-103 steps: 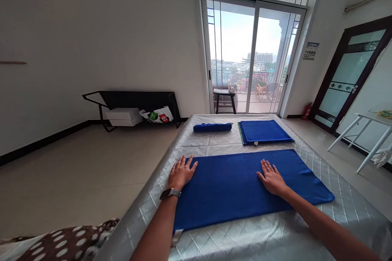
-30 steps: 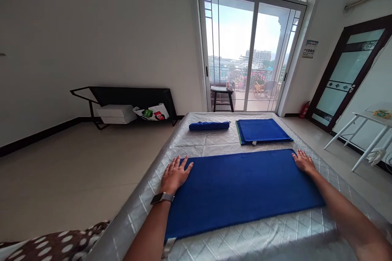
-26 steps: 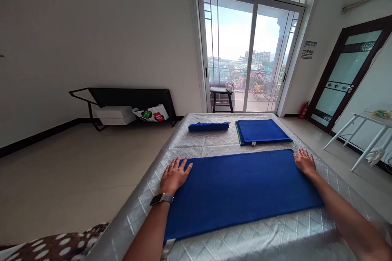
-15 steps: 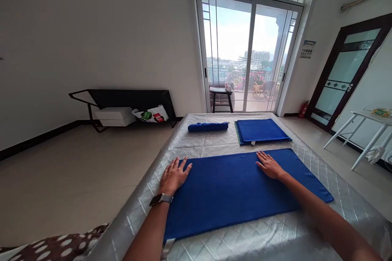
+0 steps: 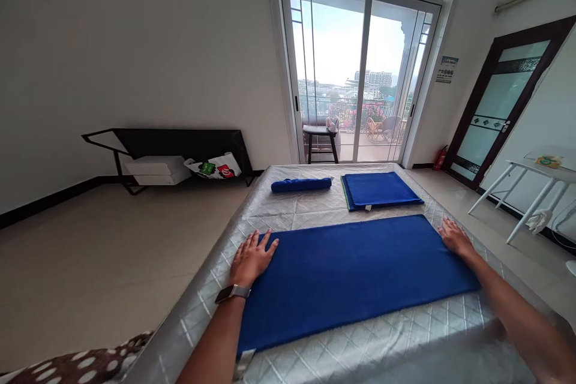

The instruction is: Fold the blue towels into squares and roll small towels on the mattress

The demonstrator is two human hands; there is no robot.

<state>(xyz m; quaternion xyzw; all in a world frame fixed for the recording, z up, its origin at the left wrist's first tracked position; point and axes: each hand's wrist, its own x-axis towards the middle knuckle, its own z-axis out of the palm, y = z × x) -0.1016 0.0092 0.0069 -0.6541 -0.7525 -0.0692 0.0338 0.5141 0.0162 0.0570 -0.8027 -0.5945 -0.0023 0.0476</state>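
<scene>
In the head view, your right hand is lying farther right than half a second ago, moving off the middle of the wide blue cloth to its right edge, near the far corner. Its fingers are stretching out straight, gripping nothing. Your left hand is staying at the cloth's left edge, palm down, fingers spreading, a watch circling your wrist. The cloth is spreading flat across the silver mattress, its white tag lying at the near left corner. Toward the mattress's far edge, a rolled blue bundle is lying left of a folded blue stack
</scene>
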